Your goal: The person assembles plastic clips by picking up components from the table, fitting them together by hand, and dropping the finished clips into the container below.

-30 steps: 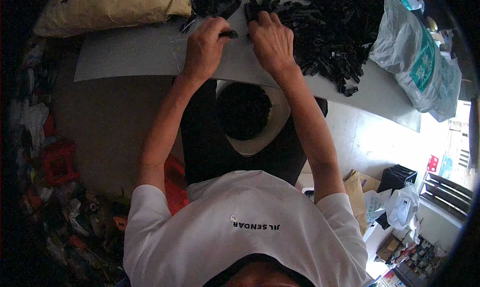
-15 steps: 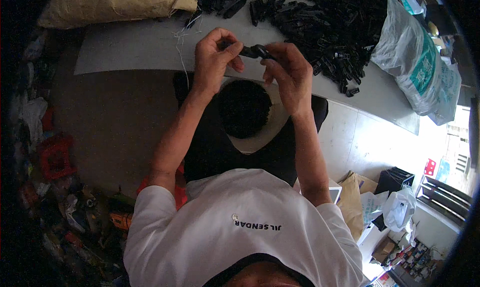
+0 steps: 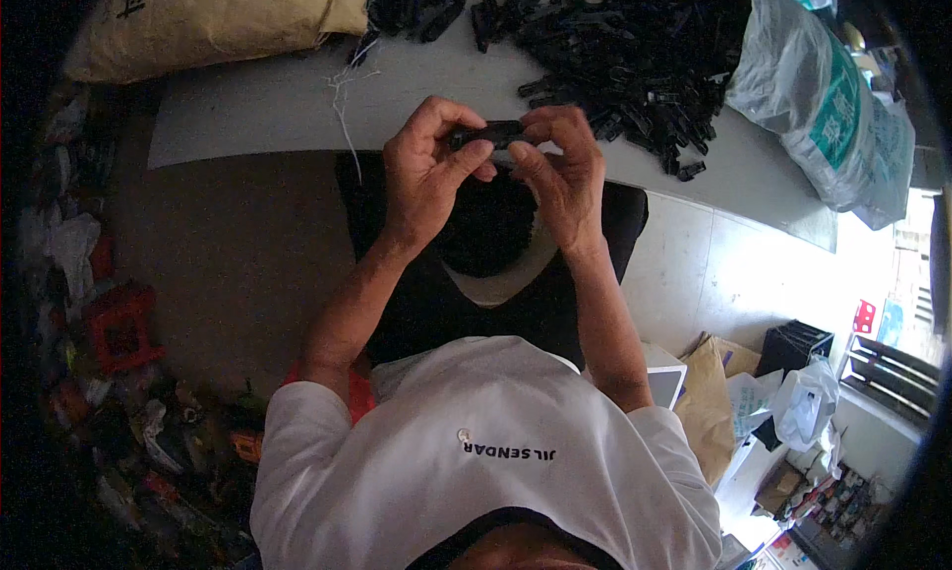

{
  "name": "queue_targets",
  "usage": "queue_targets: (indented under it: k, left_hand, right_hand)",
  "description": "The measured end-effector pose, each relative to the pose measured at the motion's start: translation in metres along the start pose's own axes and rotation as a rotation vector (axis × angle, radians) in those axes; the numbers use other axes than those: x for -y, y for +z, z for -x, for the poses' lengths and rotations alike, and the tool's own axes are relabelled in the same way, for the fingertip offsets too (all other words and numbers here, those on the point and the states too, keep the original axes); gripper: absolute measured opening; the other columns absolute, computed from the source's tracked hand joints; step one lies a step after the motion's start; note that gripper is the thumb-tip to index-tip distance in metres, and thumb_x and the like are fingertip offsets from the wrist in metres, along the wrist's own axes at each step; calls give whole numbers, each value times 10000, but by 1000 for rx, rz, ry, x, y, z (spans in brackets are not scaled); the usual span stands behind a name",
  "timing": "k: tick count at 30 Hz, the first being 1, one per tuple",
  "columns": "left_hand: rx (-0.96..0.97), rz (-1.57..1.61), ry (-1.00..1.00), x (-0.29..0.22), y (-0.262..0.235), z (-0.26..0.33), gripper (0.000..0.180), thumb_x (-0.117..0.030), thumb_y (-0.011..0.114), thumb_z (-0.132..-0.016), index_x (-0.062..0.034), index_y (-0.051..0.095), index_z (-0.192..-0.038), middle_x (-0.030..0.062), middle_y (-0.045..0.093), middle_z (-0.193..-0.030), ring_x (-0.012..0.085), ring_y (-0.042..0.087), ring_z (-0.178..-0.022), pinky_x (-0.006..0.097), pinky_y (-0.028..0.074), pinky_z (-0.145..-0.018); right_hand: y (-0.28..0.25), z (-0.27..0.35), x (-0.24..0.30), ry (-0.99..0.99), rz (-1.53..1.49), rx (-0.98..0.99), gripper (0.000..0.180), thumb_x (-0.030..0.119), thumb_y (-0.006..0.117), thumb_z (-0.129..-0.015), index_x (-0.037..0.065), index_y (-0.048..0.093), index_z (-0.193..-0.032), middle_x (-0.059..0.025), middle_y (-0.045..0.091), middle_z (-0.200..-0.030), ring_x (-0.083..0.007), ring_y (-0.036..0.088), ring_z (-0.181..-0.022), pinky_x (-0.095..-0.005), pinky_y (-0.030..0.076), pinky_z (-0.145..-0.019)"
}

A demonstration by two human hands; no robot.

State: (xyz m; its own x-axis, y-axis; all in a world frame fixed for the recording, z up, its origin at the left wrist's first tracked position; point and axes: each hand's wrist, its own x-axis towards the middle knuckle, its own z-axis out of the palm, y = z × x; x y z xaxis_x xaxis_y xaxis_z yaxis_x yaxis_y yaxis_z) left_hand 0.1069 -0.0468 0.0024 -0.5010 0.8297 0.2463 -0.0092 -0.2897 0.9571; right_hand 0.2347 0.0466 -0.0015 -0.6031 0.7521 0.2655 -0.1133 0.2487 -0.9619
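A small, elongated black plastic piece spans the gap between my two hands, just above the table's near edge. My left hand pinches its left end between thumb and fingers. At the other end, the thumb and forefinger of my right hand close on it. Its exact kind is too dark to make out. Below my hands, a pale round-rimmed container with a mass of black bits inside rests between my legs. Beyond my right hand lies a large heap of similar black pieces on the grey table.
A tan sack lies at the table's far left, with loose white string near it. At the right edge stands a clear and green plastic bag. A red crate and clutter are on the floor at left; boxes and bags stand at right.
Both hands have come lower and nearer to me with the black piece. Its two ends, angled and apart-looking before, now form one nearly straight length between my fingers.
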Motion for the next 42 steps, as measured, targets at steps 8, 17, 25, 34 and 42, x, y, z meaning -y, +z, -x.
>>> queue_targets:
  k: [8,17,25,34,42]
  left_hand:
    - [95,-343,-54,-12,8,9,223,-151,541,-933,-7,505,-1099,118,563,-979,195,610,-838,300,506,-710]
    - [140,-576,87,-15,6,14,252,-211,555,-927,-3,520,-1066,127,557,-914,230,592,-822,336,469,-679]
    - [147,-492,11,-11,0,19,211,-207,568,-918,-20,550,-1015,107,589,-784,217,607,-647,319,467,-549]
    - [142,-599,469,1,1,23,197,-183,575,-899,-2,553,-973,131,587,-787,264,620,-653,326,473,-535]
    - [351,-628,190,-3,-13,17,288,-232,590,-902,-24,535,-1092,136,559,-968,255,599,-855,358,492,-696]
  right_hand:
    - [-7,7,2,-196,190,3,164,23,728,-738,-33,607,-832,-134,532,-1020,-220,577,-872,-291,495,-672]
    - [-13,11,7,-248,195,71,204,65,758,-718,-22,612,-830,-122,542,-976,-222,580,-832,-297,495,-669]
    - [-15,12,22,-150,241,231,354,117,731,-759,-5,559,-1044,-127,557,-940,-232,604,-762,-328,504,-623]
    - [-20,20,15,-284,354,253,366,104,728,-726,1,562,-1036,-137,560,-850,-295,582,-672,-348,471,-593]
    - [-33,17,3,-167,365,356,289,154,735,-726,10,598,-935,-139,548,-819,-329,575,-680,-393,460,-578]
